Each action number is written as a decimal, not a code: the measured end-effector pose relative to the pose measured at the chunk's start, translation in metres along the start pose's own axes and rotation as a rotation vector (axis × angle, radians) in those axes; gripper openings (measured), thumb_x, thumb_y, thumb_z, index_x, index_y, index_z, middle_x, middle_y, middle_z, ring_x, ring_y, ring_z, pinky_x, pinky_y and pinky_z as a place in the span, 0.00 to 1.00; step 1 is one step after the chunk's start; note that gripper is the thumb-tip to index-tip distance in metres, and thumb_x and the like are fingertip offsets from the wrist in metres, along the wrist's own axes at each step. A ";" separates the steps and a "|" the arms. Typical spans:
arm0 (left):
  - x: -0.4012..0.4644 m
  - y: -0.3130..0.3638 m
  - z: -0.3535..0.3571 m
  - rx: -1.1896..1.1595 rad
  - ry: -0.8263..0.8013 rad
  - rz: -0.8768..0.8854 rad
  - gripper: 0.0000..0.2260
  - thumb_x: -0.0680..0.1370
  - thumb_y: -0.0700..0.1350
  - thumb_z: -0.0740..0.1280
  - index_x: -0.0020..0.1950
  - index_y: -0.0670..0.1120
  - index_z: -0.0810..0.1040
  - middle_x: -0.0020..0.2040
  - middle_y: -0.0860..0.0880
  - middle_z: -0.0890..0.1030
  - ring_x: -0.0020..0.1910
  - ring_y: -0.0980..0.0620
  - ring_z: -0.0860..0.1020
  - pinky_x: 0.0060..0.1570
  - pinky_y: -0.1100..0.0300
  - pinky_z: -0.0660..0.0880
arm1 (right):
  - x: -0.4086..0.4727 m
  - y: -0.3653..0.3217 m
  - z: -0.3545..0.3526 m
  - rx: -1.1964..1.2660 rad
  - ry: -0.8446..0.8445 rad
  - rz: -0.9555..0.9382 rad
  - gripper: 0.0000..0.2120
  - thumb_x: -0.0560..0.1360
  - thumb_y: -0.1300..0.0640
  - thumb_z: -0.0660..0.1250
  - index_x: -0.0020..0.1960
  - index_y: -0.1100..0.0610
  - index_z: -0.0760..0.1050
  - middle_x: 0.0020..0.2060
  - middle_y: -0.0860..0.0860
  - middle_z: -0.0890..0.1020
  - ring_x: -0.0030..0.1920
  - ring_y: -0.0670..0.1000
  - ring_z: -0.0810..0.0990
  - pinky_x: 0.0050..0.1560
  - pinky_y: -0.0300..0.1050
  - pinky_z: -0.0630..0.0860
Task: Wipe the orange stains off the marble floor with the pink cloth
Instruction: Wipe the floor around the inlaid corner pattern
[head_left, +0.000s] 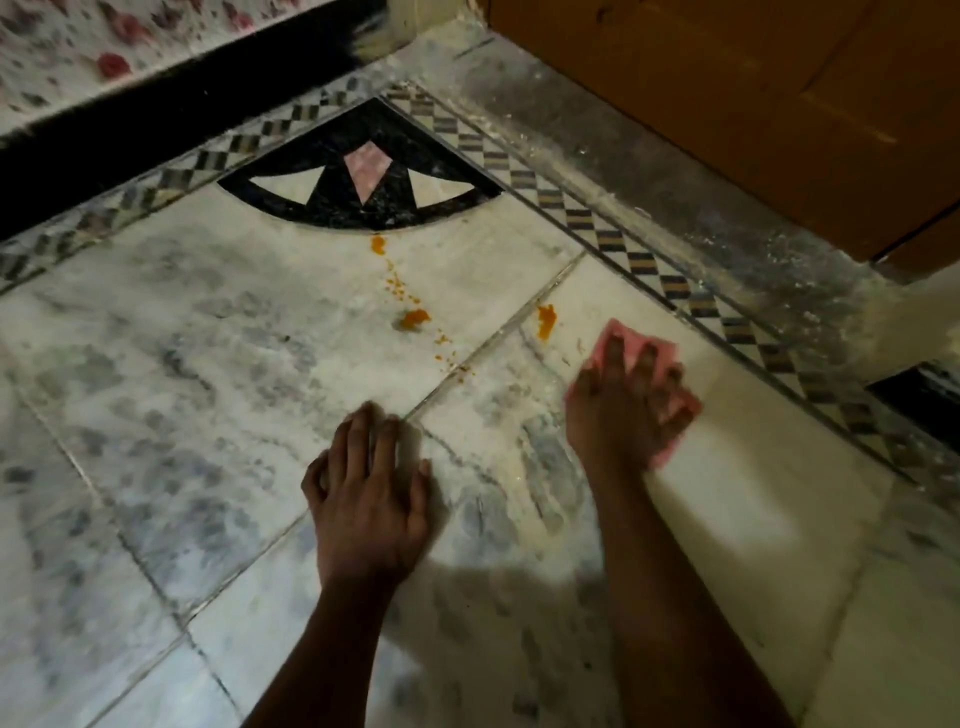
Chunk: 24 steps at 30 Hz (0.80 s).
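Note:
My right hand (626, 402) presses the pink cloth (638, 345) flat on the marble floor (208, 332), fingers spread over it. An orange smear (546, 316) lies just up and left of the cloth. A bigger orange blob (414, 317) sits further left, with a trail of small orange specks (397, 283) running up to another stain (377, 244) at the edge of the black inlay. My left hand (369, 499) rests palm down on the floor, fingers slightly bent, holding nothing.
A black fan-shaped inlay (363, 182) with a pink diamond marks the corner. A checkered border strip (613, 234) runs along the right side. A brown wooden door (753, 104) stands at the upper right, and a dark skirting (156, 109) lines the upper left wall.

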<state>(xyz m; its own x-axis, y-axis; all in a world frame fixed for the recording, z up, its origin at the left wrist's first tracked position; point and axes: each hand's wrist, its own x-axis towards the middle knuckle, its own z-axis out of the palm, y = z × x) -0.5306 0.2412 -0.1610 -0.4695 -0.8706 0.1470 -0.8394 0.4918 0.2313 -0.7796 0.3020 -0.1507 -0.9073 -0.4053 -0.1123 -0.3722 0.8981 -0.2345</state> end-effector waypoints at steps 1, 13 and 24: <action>0.000 0.000 0.000 0.009 -0.009 -0.004 0.27 0.81 0.59 0.58 0.76 0.47 0.71 0.81 0.44 0.67 0.79 0.42 0.66 0.71 0.43 0.62 | -0.001 -0.019 0.006 0.001 -0.019 -0.083 0.30 0.85 0.41 0.47 0.85 0.37 0.44 0.87 0.51 0.47 0.86 0.60 0.46 0.82 0.72 0.43; 0.001 0.001 -0.003 -0.008 -0.050 -0.017 0.26 0.81 0.59 0.59 0.76 0.47 0.71 0.81 0.43 0.66 0.79 0.42 0.65 0.69 0.42 0.62 | -0.051 0.039 -0.004 -0.054 0.005 -0.006 0.30 0.85 0.37 0.45 0.84 0.35 0.40 0.87 0.49 0.44 0.86 0.60 0.46 0.82 0.70 0.46; 0.002 0.001 -0.004 -0.013 -0.087 -0.030 0.26 0.81 0.60 0.57 0.76 0.48 0.70 0.81 0.45 0.65 0.79 0.43 0.64 0.70 0.42 0.62 | -0.143 0.110 -0.012 -0.120 -0.036 -0.493 0.29 0.83 0.38 0.52 0.83 0.31 0.51 0.86 0.46 0.53 0.85 0.56 0.55 0.80 0.70 0.55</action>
<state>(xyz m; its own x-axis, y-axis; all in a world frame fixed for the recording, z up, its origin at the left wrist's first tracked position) -0.5312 0.2400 -0.1564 -0.4667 -0.8827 0.0557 -0.8501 0.4651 0.2472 -0.6933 0.4603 -0.1490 -0.6116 -0.7896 -0.0497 -0.7762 0.6110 -0.1558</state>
